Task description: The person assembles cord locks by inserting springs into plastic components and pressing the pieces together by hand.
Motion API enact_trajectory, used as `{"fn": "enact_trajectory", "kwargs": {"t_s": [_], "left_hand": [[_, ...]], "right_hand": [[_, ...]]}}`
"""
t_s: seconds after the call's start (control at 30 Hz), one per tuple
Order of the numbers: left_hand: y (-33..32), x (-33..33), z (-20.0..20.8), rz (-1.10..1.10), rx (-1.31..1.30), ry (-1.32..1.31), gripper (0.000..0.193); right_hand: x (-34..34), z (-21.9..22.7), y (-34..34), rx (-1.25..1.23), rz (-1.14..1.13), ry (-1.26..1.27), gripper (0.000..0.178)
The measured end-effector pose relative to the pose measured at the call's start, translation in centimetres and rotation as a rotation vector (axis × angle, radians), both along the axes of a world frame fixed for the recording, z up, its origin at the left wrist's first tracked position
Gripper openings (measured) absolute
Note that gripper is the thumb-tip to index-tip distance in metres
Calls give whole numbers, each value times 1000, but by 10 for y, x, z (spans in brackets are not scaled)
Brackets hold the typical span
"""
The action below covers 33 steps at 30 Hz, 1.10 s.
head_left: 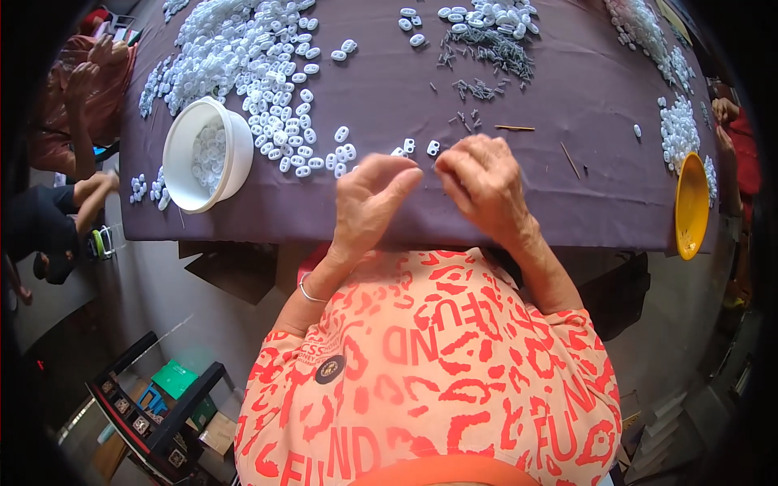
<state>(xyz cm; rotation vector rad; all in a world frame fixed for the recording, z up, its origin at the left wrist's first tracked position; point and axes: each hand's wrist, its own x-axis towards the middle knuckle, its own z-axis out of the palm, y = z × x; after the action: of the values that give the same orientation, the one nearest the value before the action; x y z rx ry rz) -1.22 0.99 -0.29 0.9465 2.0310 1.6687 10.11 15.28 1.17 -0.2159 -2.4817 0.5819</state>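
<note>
Ovals of glossy white plastic (243, 58) near half-curled left hand (371, 199) and tightly curled right hand (485, 180), contents unclear.

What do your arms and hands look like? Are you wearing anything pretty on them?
The left hand and right hand are ungloved. A thin silvery bangle circles the left wrist. The loose peach sleeves have red-orange squiggly shapes, and the forearms below them are bare.

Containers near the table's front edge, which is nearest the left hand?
The white tub, left of that hand; the yellow bowl is past the right hand.
</note>
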Motion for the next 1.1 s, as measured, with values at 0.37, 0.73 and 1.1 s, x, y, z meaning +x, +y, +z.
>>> {"fn": "enact_trajectory", "kwargs": {"t_s": [0.37, 0.73, 1.1], "left_hand": [[-14, -7, 4, -365, -186, -927, 14], [-23, -7, 2, -96, -14, -914, 11], [-28, -11, -6, 9, 95, -930, 10]], "right_hand": [[12, -9, -12, -437, 270, -43, 15], [-26, -20, 32, -62, 187, -164, 19], [-33, -11, 23, 172, 191, -424, 17]]}}
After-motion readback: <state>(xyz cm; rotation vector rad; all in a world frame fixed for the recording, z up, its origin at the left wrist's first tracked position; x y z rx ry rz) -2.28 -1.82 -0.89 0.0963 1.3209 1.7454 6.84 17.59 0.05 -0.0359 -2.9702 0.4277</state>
